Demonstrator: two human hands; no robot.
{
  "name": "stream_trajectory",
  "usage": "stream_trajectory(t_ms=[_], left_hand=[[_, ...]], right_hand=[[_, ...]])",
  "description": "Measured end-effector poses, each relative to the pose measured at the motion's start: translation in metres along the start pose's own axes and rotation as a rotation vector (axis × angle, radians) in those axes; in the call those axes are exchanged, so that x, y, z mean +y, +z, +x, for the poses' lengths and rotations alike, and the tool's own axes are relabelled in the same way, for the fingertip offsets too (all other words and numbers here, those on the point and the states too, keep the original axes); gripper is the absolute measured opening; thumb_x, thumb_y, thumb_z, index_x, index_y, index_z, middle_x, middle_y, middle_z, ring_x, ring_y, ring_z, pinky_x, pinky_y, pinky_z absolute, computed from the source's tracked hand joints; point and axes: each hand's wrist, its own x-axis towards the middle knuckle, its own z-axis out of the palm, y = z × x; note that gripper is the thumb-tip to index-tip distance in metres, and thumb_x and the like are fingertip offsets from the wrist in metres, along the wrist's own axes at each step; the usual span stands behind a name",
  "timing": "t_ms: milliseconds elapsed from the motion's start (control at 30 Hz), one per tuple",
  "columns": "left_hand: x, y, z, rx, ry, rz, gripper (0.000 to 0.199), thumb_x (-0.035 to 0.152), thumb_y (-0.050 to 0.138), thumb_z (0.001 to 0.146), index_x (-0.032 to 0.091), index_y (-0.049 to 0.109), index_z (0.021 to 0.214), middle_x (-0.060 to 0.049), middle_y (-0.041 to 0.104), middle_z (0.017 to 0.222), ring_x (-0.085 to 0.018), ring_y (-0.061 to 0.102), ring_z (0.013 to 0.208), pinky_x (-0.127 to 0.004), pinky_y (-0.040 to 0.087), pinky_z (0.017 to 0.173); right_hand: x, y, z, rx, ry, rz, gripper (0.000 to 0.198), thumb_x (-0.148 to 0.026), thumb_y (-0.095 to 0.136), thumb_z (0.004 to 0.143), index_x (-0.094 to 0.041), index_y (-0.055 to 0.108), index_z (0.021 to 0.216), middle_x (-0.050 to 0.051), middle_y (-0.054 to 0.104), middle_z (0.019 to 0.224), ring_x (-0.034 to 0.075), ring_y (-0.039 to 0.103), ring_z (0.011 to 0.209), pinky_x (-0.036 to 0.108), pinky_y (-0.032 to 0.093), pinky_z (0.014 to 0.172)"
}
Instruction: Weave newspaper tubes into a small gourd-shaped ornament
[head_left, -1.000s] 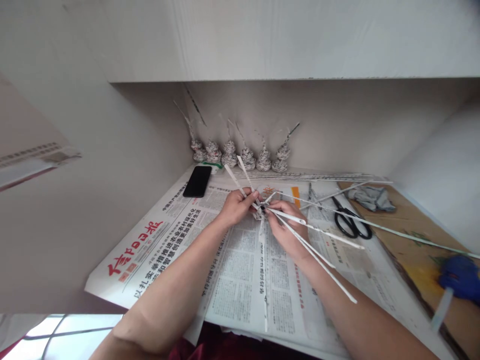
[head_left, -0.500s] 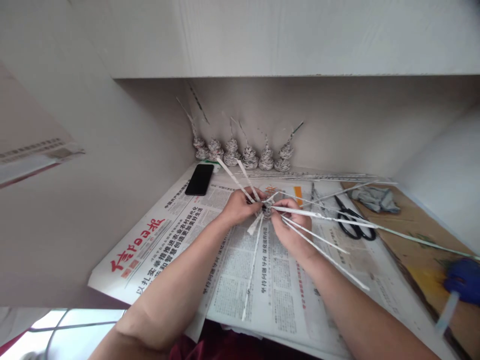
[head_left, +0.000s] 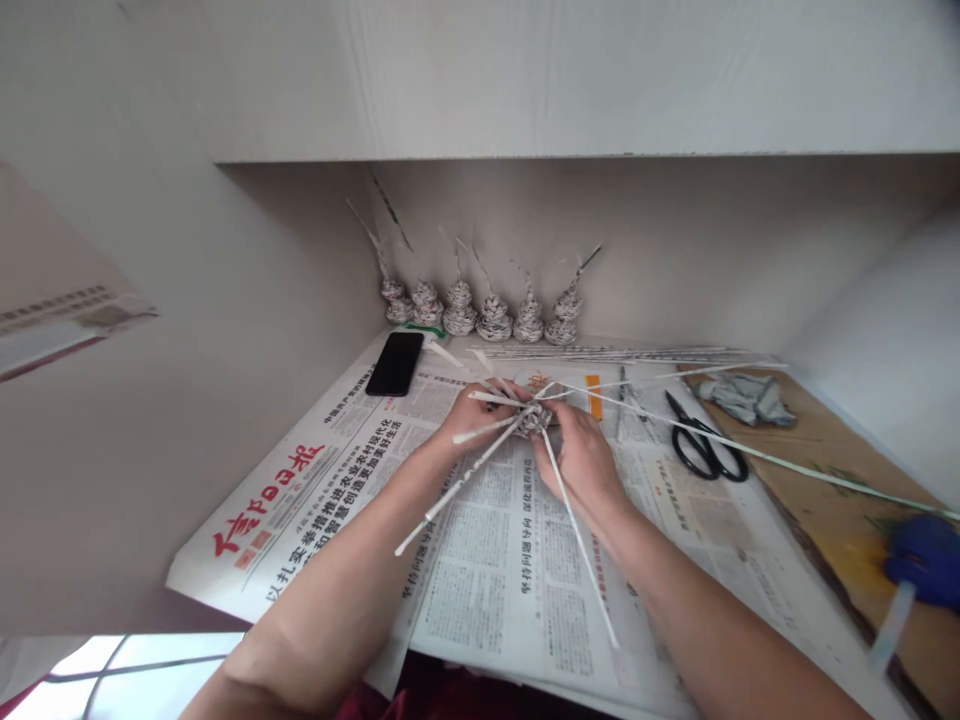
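Observation:
Between both hands is a small woven piece of rolled newspaper strips (head_left: 534,418), a rounded knot with several white paper tubes sticking out of it. My left hand (head_left: 484,412) is closed on its left side, with tubes crossing over the fingers. My right hand (head_left: 585,450) wraps round the right side; its fingertips are partly hidden behind the piece. One long thin paper tube (head_left: 750,450) runs from the piece far to the right. Another tube (head_left: 577,540) points down toward the table's front.
Several gourd-shaped woven paper pieces (head_left: 493,318) line the back wall. A black phone (head_left: 395,363) lies left, black scissors (head_left: 705,448) right. Loose paper tubes (head_left: 637,354) lie behind. A grey cloth (head_left: 750,398) and a blue object (head_left: 926,560) rest on cardboard (head_left: 825,500). Newspaper (head_left: 480,600) covers the table.
The woven piece has turned: tubes that pointed right now point down and lower left. My right hand has shifted round the piece's right side. The view has moved slightly.

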Motion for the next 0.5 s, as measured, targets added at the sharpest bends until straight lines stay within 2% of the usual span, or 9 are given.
stream_trajectory(t_ms=[100, 233, 400, 500], left_hand=[[-0.002, 0.002, 0.0, 0.019, 0.018, 0.005, 0.018, 0.025, 0.074, 0.071, 0.014, 0.07, 0.085, -0.007, 0.072, 0.088, -0.02, 0.068, 0.086, -0.034, 0.053, 0.084], [0.0, 0.007, -0.002, 0.066, -0.021, -0.071, 0.021, 0.024, 0.073, 0.07, 0.014, 0.066, 0.086, -0.005, 0.071, 0.082, -0.018, 0.068, 0.077, -0.031, 0.054, 0.076], [0.005, 0.008, -0.003, 0.08, 0.011, 0.012, 0.028, 0.023, 0.075, 0.069, 0.013, 0.065, 0.094, -0.007, 0.072, 0.088, -0.017, 0.068, 0.083, -0.03, 0.053, 0.079], [0.008, 0.009, -0.004, 0.067, 0.013, 0.053, 0.026, 0.021, 0.071, 0.071, 0.013, 0.065, 0.095, -0.007, 0.072, 0.089, -0.016, 0.068, 0.082, -0.029, 0.053, 0.079]], right_hand=[[0.005, 0.002, 0.001, 0.024, -0.007, 0.108, 0.039, -0.019, 0.054, 0.083, -0.021, 0.058, 0.122, 0.01, 0.066, 0.119, 0.027, 0.06, 0.11, 0.044, 0.047, 0.097], [0.008, 0.003, 0.002, 0.062, 0.081, 0.306, 0.028, -0.023, 0.05, 0.089, -0.026, 0.067, 0.112, 0.006, 0.068, 0.116, 0.023, 0.063, 0.108, 0.041, 0.048, 0.096], [0.006, 0.005, 0.005, 0.133, 0.323, 0.544, 0.023, -0.036, 0.063, 0.083, -0.022, 0.072, 0.098, 0.007, 0.073, 0.101, 0.023, 0.067, 0.091, 0.036, 0.053, 0.081], [0.003, 0.005, 0.007, 0.118, 0.475, 0.69, 0.024, -0.039, 0.07, 0.076, -0.019, 0.071, 0.09, 0.006, 0.074, 0.089, 0.021, 0.067, 0.078, 0.034, 0.053, 0.073]])
